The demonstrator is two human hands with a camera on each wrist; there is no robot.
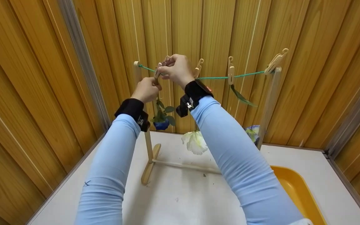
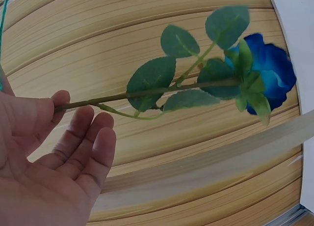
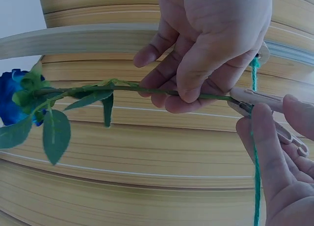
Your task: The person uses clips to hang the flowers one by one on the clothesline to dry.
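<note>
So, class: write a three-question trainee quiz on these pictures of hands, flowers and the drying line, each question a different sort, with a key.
1. True or false: the left hand pinches the stem of the blue rose.
2. Which thing does the right hand pinch? A) the yellow tray B) a clothespin on the green string C) the white flower
3. Fill in: the blue rose hangs with its bloom pointing ____.

Key: 1 true; 2 B; 3 down.
</note>
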